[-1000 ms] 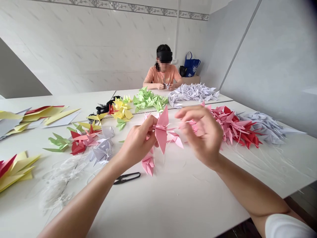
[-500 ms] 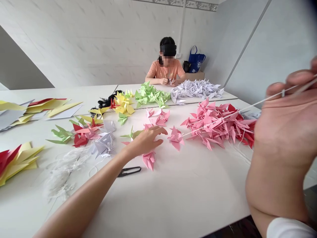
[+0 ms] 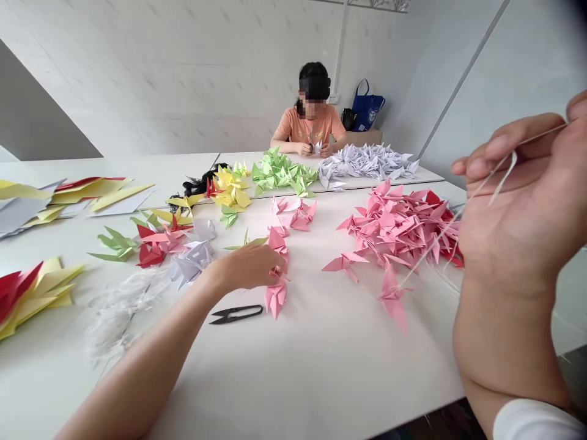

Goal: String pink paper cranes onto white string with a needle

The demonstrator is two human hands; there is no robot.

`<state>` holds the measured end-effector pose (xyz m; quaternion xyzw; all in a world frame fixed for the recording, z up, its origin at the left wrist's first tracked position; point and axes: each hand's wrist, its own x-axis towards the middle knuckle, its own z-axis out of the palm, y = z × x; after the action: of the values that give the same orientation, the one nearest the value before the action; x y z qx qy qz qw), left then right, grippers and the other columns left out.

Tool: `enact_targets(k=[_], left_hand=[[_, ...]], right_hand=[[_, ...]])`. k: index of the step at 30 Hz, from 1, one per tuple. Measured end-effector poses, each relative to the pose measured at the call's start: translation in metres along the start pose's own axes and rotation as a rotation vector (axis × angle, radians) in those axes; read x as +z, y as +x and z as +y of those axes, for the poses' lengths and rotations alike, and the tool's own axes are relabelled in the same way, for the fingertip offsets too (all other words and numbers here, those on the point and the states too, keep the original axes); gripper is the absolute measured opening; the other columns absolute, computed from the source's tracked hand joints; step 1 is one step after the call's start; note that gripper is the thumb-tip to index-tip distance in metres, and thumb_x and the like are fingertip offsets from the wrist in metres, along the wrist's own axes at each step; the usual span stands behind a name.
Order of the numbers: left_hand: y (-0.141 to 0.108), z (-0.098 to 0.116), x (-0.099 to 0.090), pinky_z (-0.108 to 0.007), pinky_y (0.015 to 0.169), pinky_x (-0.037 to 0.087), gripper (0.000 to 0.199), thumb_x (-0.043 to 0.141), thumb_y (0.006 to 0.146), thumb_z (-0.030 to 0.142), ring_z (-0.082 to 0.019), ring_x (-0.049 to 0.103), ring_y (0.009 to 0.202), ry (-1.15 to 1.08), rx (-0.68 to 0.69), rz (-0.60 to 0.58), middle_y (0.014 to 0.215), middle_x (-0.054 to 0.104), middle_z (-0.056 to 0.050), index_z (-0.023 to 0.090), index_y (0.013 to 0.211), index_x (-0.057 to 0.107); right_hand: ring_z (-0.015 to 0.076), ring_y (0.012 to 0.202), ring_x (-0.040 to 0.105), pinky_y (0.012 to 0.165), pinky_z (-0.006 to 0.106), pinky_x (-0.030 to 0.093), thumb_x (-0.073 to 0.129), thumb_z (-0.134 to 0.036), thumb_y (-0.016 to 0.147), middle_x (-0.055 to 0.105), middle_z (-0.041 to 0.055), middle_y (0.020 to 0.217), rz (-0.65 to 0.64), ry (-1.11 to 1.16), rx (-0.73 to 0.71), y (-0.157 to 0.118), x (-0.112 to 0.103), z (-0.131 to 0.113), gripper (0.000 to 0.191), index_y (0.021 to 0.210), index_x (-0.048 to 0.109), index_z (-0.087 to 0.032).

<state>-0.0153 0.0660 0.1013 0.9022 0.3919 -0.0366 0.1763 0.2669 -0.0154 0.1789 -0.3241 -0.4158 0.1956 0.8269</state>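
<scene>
My left hand [image 3: 250, 267] is over a short row of pink paper cranes [image 3: 276, 299] near the middle of the table, its fingers pinched at one of them. My right hand [image 3: 523, 177], palm up at the right edge, is closed on a thin white string [image 3: 435, 241]. The string slants down to a pink crane [image 3: 393, 296] that hangs or rests at its lower end; which one I cannot tell. Another pink crane [image 3: 345, 263] lies just left of it. Behind them is a large heap of pink cranes [image 3: 398, 223].
Black thread snips [image 3: 236, 314] lie beside my left forearm. White string [image 3: 114, 311] is tangled at the left. Green cranes [image 3: 282, 172], white cranes [image 3: 367, 164] and yellow cranes [image 3: 229, 188] are piled farther back. Paper sheets [image 3: 41, 290] lie far left. A person [image 3: 312, 125] sits opposite.
My left hand has gone from open to pinching at the pink row. The crane on the string has moved right and nearer, and the string hangs more steeply from my right hand.
</scene>
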Motion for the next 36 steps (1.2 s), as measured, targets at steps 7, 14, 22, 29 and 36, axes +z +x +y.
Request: enact_targets(k=[7, 14, 22, 29, 36], left_hand=[[-0.009, 0.001, -0.031, -0.026, 0.059, 0.035, 0.016, 0.05, 0.093, 0.031, -0.015, 0.053, 0.067, -0.311, 0.033, 0.304, 0.08, 0.061, -0.001, 0.022, 0.084, 0.06], [-0.011, 0.012, -0.033, -0.024, 0.053, 0.038, 0.018, 0.07, 0.082, 0.035, -0.013, 0.05, 0.062, -1.043, 0.095, 0.509, 0.076, 0.056, -0.001, 0.021, 0.084, 0.058], [-0.009, 0.021, -0.03, -0.022, 0.051, 0.037, 0.017, 0.068, 0.083, 0.034, -0.011, 0.045, 0.062, -1.132, 0.074, 0.454, 0.077, 0.052, 0.0, 0.022, 0.085, 0.057], [-0.011, 0.026, -0.03, -0.023, 0.047, 0.034, 0.024, 0.077, 0.077, 0.034, -0.012, 0.047, 0.059, -1.17, 0.072, 0.404, 0.073, 0.053, 0.0, 0.022, 0.082, 0.057], [-0.009, 0.023, -0.028, -0.023, 0.049, 0.037, 0.022, 0.077, 0.08, 0.035, -0.01, 0.047, 0.058, -1.208, 0.095, 0.368, 0.071, 0.052, 0.001, 0.021, 0.083, 0.06]], right_hand=[[0.0093, 0.041, 0.043, 0.048, 0.03, 0.042, 0.06, -0.033, 0.101, 0.042, -0.0066, 0.057, -0.457, -0.172, -0.375, -0.007, 0.0, 0.019, 0.014, 0.089, 0.06, -0.025], [0.0081, 0.054, 0.045, 0.053, 0.022, 0.036, 0.057, -0.018, 0.098, 0.05, -0.0065, 0.065, -1.112, -0.622, -0.222, -0.031, 0.012, 0.032, 0.011, 0.089, 0.053, -0.023], [0.0069, 0.053, 0.041, 0.053, 0.02, 0.032, 0.056, -0.018, 0.099, 0.048, -0.0071, 0.064, -1.057, -0.614, -0.25, -0.037, 0.016, 0.037, 0.011, 0.088, 0.054, -0.021], [0.0082, 0.054, 0.039, 0.052, 0.021, 0.031, 0.055, -0.019, 0.099, 0.047, -0.0058, 0.064, -1.049, -0.613, -0.27, -0.037, 0.017, 0.037, 0.013, 0.086, 0.054, -0.021], [0.0077, 0.052, 0.038, 0.052, 0.021, 0.031, 0.055, -0.015, 0.098, 0.047, -0.007, 0.062, -1.052, -0.625, -0.269, -0.036, 0.018, 0.035, 0.014, 0.086, 0.053, -0.021]])
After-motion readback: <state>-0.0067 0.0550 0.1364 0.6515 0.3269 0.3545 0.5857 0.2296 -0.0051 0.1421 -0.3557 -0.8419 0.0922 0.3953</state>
